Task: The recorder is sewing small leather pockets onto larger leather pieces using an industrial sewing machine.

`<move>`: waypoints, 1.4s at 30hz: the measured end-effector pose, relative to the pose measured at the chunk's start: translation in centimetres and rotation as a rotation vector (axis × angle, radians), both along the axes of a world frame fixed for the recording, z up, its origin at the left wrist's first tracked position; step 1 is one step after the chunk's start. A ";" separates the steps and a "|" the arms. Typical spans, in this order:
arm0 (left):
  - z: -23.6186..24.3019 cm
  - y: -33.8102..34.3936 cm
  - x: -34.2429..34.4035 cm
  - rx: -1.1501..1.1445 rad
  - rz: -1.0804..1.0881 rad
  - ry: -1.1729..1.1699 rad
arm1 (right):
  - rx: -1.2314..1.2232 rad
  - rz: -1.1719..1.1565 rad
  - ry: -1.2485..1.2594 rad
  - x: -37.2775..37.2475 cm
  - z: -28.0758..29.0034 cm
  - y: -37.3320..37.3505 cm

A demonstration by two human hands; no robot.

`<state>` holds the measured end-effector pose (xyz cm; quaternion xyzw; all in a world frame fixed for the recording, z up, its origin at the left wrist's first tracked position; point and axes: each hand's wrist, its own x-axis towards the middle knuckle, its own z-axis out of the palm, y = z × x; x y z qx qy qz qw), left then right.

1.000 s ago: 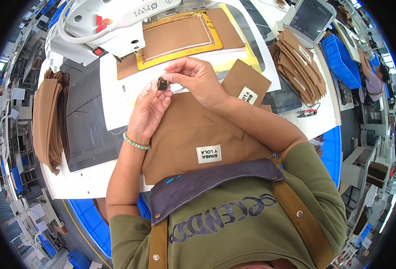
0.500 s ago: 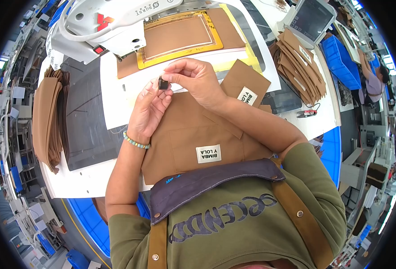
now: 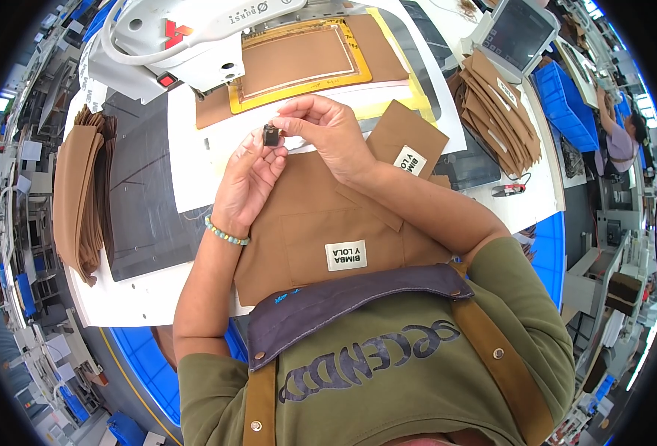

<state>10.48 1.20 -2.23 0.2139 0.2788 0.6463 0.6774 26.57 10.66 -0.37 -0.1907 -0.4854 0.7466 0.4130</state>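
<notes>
Over the bench (image 3: 135,306), left hand (image 3: 245,182) and right hand (image 3: 330,147) pinch a small black part (image 3: 271,136) between them, seemingly a fiddly adjustment, and the next move likely wants a steady hold.

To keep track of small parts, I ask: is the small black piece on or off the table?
Off: the small black piece is held at the fingertips of the left hand and right hand, above the white table.
</notes>
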 end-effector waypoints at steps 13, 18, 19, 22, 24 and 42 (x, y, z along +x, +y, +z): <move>0.0 0.1 0.1 0.023 0.006 0.007 | 0.016 0.013 0.022 0.0 0.0 -0.1; 0.1 0.1 0.2 -0.004 0.006 0.019 | 0.002 0.008 -0.019 0.0 0.0 -0.1; 0.1 0.1 0.2 0.017 0.011 0.021 | 0.018 0.024 0.020 0.0 0.0 -0.1; 0.1 0.1 0.2 0.011 0.009 0.022 | 0.021 0.034 0.012 0.1 0.1 -0.1; 0.2 0.1 0.2 -0.013 0.005 0.024 | 0.015 0.031 -0.033 0.1 0.1 0.1; 0.1 0.1 0.2 -0.013 0.008 0.037 | 0.092 0.080 -0.074 0.4 -0.1 0.8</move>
